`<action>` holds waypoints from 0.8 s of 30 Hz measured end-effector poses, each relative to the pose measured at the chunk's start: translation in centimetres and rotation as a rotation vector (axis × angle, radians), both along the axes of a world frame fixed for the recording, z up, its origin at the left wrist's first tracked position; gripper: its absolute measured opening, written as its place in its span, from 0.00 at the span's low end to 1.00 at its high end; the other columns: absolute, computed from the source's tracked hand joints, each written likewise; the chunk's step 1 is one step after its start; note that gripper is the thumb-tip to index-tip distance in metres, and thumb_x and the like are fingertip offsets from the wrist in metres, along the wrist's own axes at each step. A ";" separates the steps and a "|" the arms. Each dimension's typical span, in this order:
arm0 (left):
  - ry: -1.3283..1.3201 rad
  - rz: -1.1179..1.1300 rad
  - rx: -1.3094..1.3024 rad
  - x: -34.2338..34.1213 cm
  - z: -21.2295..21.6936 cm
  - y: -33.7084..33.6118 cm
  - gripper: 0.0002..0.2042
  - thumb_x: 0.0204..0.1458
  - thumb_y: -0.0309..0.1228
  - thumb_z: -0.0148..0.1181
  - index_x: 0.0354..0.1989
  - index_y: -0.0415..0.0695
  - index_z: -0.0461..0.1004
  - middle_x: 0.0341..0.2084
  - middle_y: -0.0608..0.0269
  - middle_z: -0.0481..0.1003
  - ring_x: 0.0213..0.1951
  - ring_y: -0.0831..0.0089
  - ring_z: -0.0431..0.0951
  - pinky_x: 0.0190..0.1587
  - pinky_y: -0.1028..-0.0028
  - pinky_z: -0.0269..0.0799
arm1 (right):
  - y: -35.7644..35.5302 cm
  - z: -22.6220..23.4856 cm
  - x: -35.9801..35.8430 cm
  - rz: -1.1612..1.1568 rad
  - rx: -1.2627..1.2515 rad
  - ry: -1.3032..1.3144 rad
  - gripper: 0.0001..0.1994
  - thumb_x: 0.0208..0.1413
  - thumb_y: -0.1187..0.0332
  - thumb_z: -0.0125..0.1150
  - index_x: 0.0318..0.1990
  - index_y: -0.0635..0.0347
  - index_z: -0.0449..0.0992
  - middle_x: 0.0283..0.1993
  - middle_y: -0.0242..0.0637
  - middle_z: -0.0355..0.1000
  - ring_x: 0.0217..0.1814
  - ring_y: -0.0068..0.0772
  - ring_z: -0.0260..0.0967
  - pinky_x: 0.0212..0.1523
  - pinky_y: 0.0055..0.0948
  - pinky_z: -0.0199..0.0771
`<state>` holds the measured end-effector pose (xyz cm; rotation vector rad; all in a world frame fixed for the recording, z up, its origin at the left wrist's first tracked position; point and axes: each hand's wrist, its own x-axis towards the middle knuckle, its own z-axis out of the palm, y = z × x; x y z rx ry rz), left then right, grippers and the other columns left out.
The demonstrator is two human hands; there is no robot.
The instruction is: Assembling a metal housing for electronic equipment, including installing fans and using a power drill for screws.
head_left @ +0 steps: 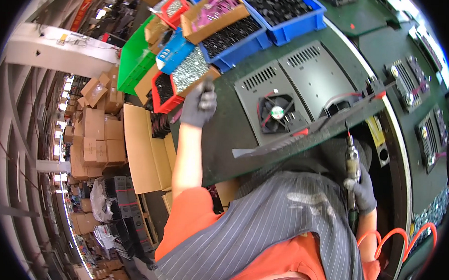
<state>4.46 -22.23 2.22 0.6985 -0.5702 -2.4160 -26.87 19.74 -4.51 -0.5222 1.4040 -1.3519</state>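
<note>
Power screwdriver, slim and metallic, is in the person's gloved right hand, low on the right beside the bench's front edge, its bit pointing toward the bench. The right fingers wrap closely around its body. An orange coiled hose loops near that forearm.

The gloved left hand is raised at the left, just beside a tray of silver screws and a red bin of dark pieces. Its fingers are curled inward; whether they pinch anything cannot be told.

Two grey slotted metal panels lie side by side on the dark green bench, a black fan on the left one. Bare bench lies between the left hand and the panels. Blue bins border the far side; a pale rail runs along the right.
</note>
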 end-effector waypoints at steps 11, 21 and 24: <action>-0.315 -0.436 -0.058 -2.6 -1.9 22.3 0.18 0.53 0.37 0.58 0.50 0.40 0.70 0.27 0.62 0.68 0.19 0.84 0.60 0.16 0.85 0.53 | -1.1 2.0 0.7 0.002 0.054 0.048 0.35 0.39 0.59 0.70 0.54 0.68 0.65 0.41 0.31 0.66 0.41 0.22 0.61 0.45 0.22 0.62; -0.047 -0.415 -0.002 -14.5 -3.5 22.3 0.18 0.59 0.35 0.50 0.54 0.37 0.65 0.28 0.70 0.72 0.23 0.83 0.61 0.22 0.85 0.57 | 2.5 7.2 1.5 0.226 0.060 -0.024 0.46 0.25 0.50 0.75 0.53 0.71 0.66 0.44 0.35 0.69 0.44 0.25 0.65 0.50 0.23 0.63; 0.007 -0.437 0.039 -15.3 -3.3 22.5 0.17 0.61 0.34 0.48 0.54 0.35 0.64 0.28 0.68 0.74 0.22 0.84 0.61 0.22 0.85 0.57 | 3.1 6.6 1.3 0.264 0.018 0.005 0.44 0.28 0.52 0.75 0.54 0.69 0.66 0.46 0.37 0.69 0.46 0.28 0.66 0.51 0.26 0.64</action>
